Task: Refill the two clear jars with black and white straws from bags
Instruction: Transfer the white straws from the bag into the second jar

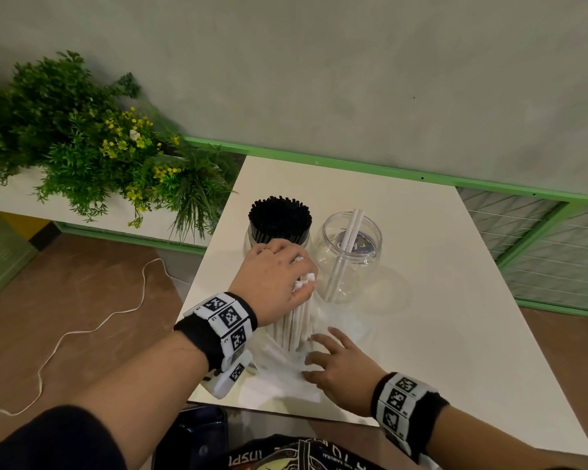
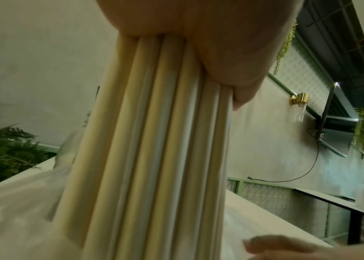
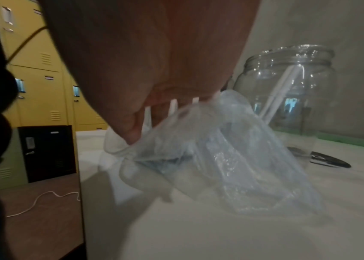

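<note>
Near the surface's [image 1: 421, 266] front edge, your left hand [image 1: 275, 279] holds the white straws [image 1: 294, 329] wrapped in its grip near their tops; your right hand [image 1: 336, 361] lies flat-fingered on the bag [image 3: 221, 158]. The straws look light, stiff and slippery: hold the bundle firmly.

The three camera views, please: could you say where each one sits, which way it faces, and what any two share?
Head: worn on the head, looking down at the table; both hands show, left hand gripping white straws, right hand on the plastic bag.
Left wrist: looks along the palm at the straw bundle.
Right wrist: looks past the right hand at the bag and the near-empty jar.
Shared: head and right wrist both show that jar.
</note>
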`<state>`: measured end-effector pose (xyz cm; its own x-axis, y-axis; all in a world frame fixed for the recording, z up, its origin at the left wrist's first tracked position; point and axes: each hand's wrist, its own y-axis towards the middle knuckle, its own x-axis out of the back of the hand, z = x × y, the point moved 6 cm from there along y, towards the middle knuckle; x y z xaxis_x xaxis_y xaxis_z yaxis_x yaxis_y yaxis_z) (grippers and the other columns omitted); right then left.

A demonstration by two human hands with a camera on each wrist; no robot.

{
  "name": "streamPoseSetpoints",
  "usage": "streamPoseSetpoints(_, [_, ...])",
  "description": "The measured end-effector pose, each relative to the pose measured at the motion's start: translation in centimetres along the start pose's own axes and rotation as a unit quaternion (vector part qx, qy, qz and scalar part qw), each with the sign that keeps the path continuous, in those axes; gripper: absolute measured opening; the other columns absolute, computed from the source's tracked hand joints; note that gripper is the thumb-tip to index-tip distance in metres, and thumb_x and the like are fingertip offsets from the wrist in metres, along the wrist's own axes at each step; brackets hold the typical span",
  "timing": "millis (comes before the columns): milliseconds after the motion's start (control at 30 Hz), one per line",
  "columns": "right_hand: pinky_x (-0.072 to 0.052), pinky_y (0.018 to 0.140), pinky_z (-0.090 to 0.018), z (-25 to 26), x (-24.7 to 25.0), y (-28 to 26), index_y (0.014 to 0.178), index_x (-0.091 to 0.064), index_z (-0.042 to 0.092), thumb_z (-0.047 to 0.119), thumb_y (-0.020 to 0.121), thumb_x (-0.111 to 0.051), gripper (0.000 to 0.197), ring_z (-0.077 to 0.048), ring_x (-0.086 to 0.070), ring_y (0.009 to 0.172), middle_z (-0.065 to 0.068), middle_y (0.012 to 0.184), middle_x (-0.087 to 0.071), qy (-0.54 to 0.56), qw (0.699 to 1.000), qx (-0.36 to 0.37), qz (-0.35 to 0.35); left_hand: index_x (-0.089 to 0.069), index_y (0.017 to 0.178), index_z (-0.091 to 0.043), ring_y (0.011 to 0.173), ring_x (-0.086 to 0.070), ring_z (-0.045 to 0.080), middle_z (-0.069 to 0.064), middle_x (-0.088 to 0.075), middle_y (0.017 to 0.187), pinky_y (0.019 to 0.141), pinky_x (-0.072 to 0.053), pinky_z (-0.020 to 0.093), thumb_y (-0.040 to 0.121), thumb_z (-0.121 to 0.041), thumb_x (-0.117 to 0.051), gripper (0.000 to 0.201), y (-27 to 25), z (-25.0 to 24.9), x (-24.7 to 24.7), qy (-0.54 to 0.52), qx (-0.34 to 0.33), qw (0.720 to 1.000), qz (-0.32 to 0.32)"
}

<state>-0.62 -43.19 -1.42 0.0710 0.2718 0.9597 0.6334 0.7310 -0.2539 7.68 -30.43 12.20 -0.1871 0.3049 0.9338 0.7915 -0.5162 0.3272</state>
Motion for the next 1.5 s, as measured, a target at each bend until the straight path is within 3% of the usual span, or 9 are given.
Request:
streamPoseSetpoints(133, [-0.026,0.115,-0.047,-1.6,-0.3,1.2,0.124,-0.061,0.036,0.028,0.093,-0.041,0.037,-0.026,-0.044,0.131,0.008,0.134,-0.057,0.140,0.986,-0.058,0.072,-0.063,0.092,-0.035,0.100,-0.051,0.015,-0.014,-0.059,0.104,0.080,-0.044,0.037,0.088,-0.046,-0.048,0.019,0.0,-0.1,0.1,-0.001,0.000,1.000,-0.016])
streamPoseSetpoints(233, [-0.043,0.093,-0.035,-3.8,1.2,1.5,0.133,-0.053,0.027,0.022,0.099,-0.038,0.038,-0.029,-0.058,0.108,-0.003,0.125,-0.060,0.197,0.971,-0.138,0.019,-0.063,0.092,-0.035,0.100,-0.052,0.015,-0.014,-0.059,0.104,0.081,-0.043,0.036,0.087,-0.045,-0.051,0.016,-0.3,0.3,0.2,0.004,0.001,1.000,-0.021])
streamPoseSetpoints(400, [-0.038,0.099,-0.040,-5.8,-0.1,1.5,0.150,-0.019,0.021,0.046,0.084,-0.066,0.085,-0.025,-0.046,0.126,-0.001,0.151,-0.030,0.187,0.955,-0.225,0.052,-0.061,0.092,-0.036,0.101,-0.051,0.014,-0.015,-0.058,0.105,0.083,-0.042,0.035,0.088,-0.048,-0.047,0.019,-0.6,0.3,0.3,0.009,0.001,1.000,-0.017])
streamPoseSetpoints(600, [-0.041,0.104,-0.035,-6.0,-2.3,1.9,0.152,0.009,0.015,0.035,0.065,-0.086,0.130,-0.030,-0.041,0.132,-0.002,0.159,0.005,0.342,0.899,-0.261,0.081,-0.060,0.094,-0.037,0.104,-0.049,0.012,-0.016,-0.057,0.108,0.084,-0.040,0.034,0.089,-0.049,-0.044,0.021,-0.7,-0.1,0.3,0.007,-0.009,1.000,-0.003])
streamPoseSetpoints(800, [-0.046,0.090,-0.025,-7.5,-1.2,0.3,0.143,-0.038,0.024,0.039,0.079,-0.076,0.077,-0.016,-0.060,0.102,0.007,0.147,-0.040,0.396,0.883,-0.252,-0.014,-0.061,0.095,-0.036,0.105,-0.050,0.014,-0.015,-0.057,0.108,0.086,-0.041,0.035,0.090,-0.049,-0.043,0.023,-0.7,0.2,0.3,0.000,-0.003,1.000,0.000])
streamPoseSetpoints(1000, [-0.046,0.074,-0.034,-4.7,2.3,-3.2,0.099,-0.063,0.024,0.020,0.065,-0.079,0.038,-0.022,-0.048,0.095,0.002,0.109,-0.055,0.066,0.945,-0.145,-0.285,-0.061,0.098,-0.035,0.105,-0.049,0.015,-0.015,-0.056,0.108,0.088,-0.042,0.038,0.091,-0.051,-0.039,0.028,-0.7,0.3,0.0,0.004,0.000,1.000,0.009])
streamPoseSetpoints(1200, [-0.049,0.094,-0.040,-4.9,-1.3,-2.5,0.132,-0.044,0.026,0.062,0.057,-0.078,0.090,-0.027,-0.043,0.124,-0.004,0.139,-0.036,0.110,0.968,-0.209,-0.082,-0.060,0.099,-0.036,0.107,-0.049,0.014,-0.016,-0.055,0.110,0.089,-0.041,0.037,0.091,-0.051,-0.040,0.026,-0.7,0.4,-0.1,0.003,-0.001,1.000,0.013])
streamPoseSetpoints(1333, [-0.030,0.114,-0.037,-6.3,-4.9,-0.9,0.152,0.002,0.024,0.056,0.062,-0.080,0.125,-0.025,-0.024,0.141,0.000,0.157,0.006,0.295,0.917,-0.266,0.030,-0.059,0.097,-0.036,0.107,-0.048,0.013,-0.016,-0.056,0.110,0.088,-0.039,0.035,0.091,-0.050,-0.041,0.024,-0.7,-0.2,-0.2,0.006,-0.016,1.000,0.014])
streamPoseSetpoints(1500, [-0.038,0.109,-0.037,-7.0,-5.0,0.9,0.152,-0.002,0.027,0.044,0.059,-0.088,0.127,-0.028,-0.041,0.132,0.003,0.158,0.006,0.380,0.875,-0.290,0.079,-0.060,0.096,-0.036,0.107,-0.049,0.014,-0.016,-0.057,0.109,0.087,-0.040,0.036,0.089,-0.050,-0.044,0.022,-0.5,-0.2,-0.3,0.007,-0.016,1.000,0.011])
